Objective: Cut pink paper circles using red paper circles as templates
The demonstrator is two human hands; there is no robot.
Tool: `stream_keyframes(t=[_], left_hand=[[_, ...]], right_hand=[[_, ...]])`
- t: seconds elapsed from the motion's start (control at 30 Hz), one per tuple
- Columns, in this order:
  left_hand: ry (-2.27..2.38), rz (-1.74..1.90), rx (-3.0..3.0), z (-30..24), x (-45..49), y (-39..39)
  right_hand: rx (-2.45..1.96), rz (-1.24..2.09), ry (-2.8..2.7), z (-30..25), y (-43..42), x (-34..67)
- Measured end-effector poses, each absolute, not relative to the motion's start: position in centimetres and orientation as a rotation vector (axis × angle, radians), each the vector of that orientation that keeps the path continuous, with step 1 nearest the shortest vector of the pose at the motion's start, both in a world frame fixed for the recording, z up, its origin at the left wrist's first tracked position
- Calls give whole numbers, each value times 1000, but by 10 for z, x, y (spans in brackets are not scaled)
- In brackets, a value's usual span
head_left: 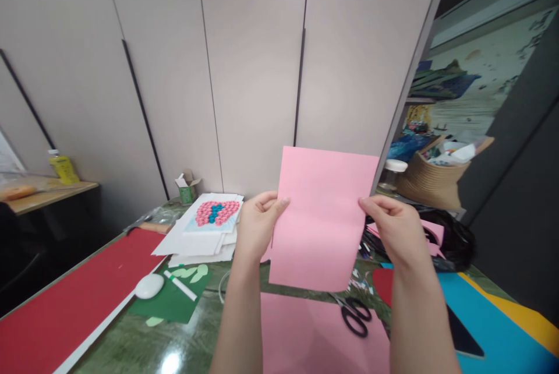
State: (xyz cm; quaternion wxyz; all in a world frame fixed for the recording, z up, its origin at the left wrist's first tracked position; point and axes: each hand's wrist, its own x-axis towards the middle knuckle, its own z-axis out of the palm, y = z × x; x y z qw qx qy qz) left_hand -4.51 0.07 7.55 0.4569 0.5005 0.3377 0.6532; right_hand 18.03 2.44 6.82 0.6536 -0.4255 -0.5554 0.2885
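Observation:
A pink sheet of paper (321, 222) is held up in front of me, above the table. My left hand (259, 219) pinches its left edge between thumb and fingers. On the opposite edge, my right hand (395, 222) grips it the same way. Below lies a second pink sheet (301, 339) on the tabletop. Black-handled scissors (356, 313) rest on that lower sheet, their blades partly hidden by the raised paper.
Left are white papers (196, 243) under a pink-and-blue craft picture (217, 214), green paper (170, 304), a marker (180, 285), a white mouse (149, 285) and red board (87, 304). Blue sheets (484, 327), a black bag (458, 240) and a woven basket (437, 182) are right.

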Motion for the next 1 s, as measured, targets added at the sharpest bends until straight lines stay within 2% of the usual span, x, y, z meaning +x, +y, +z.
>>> stream_keyframes(t=[0.23, 0.57, 1.0], left_hand=[[878, 1590, 1240, 77, -43, 0], [886, 1515, 1351, 81, -45, -7], [941, 1624, 1294, 86, -42, -11]], right_hand=[[-807, 729, -1199, 65, 28, 181], [-875, 518, -1113, 68, 26, 176], [-832, 711, -1248, 65, 26, 186]])
